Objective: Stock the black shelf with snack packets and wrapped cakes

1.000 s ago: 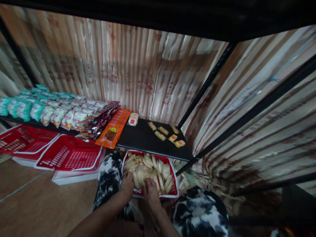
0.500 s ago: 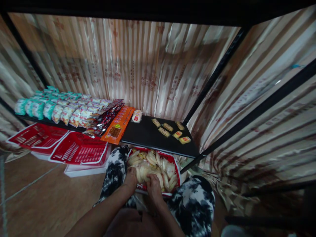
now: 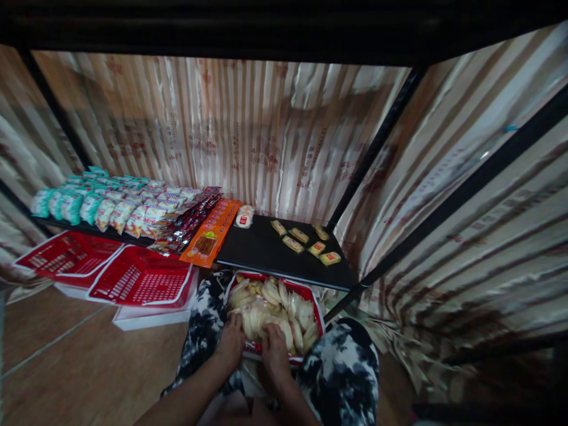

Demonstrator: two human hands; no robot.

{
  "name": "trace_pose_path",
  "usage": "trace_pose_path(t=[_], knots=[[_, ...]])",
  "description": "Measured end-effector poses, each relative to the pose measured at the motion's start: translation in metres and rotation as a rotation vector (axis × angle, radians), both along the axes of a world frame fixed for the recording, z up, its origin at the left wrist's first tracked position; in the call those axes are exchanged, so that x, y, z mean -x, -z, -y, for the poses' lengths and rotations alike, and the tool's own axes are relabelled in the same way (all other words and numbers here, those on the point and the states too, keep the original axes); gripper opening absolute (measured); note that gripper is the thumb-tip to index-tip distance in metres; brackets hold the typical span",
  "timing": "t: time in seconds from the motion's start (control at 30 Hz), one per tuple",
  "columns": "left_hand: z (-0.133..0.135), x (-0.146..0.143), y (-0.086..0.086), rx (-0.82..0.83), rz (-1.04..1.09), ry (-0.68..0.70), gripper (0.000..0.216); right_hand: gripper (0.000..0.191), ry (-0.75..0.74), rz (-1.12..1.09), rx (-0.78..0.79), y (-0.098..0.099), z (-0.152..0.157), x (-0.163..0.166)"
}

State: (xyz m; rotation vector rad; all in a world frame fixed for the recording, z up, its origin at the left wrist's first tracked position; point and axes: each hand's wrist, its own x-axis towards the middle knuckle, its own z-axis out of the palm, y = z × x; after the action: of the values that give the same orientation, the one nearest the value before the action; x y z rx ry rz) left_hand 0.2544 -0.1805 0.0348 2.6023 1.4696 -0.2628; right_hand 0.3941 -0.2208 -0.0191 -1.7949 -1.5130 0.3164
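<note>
A red basket [image 3: 318, 303] full of pale wrapped snack packets [image 3: 275, 305] rests between my knees, in front of a low black shelf [image 3: 266, 254]. My left hand [image 3: 231, 343] curls over the basket's near left rim. Close beside it, my right hand [image 3: 274, 354] reaches into the packets with its fingers bent among them; whether it grips one is hidden. On the shelf lie several small yellow packets [image 3: 306, 241] and a white packet [image 3: 243, 218].
Rows of teal, white and red snack bags [image 3: 115, 204] and an orange pack [image 3: 212, 232] fill the shelf's left part. Two red baskets [image 3: 133, 278] stand on white boxes on the wooden floor at left. Striped curtain surrounds the black shelf frame.
Both hands stay at the basket's near edge, the right one pushed slightly further into the packets. The view has shifted a little.
</note>
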Motion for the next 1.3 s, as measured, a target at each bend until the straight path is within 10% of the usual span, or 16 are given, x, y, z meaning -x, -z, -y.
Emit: trace_pose_path(t=[0.5, 0.8, 1.3], knots=[[-0.038, 0.023, -0.034, 0.006, 0.369, -0.325, 0.025, 0.028, 0.086, -0.052, 0.069, -0.014, -0.011, 0.001], [-0.102, 0.003, -0.028, 0.105, 0.351, -0.426, 0.029, 0.033, 0.15, -0.178, 0.005, -0.019, -0.015, 0.014], [-0.116, -0.014, -0.022, 0.093, 0.388, -0.609, 0.028, 0.04, 0.222, -0.442, 0.039, -0.017, -0.023, 0.015]])
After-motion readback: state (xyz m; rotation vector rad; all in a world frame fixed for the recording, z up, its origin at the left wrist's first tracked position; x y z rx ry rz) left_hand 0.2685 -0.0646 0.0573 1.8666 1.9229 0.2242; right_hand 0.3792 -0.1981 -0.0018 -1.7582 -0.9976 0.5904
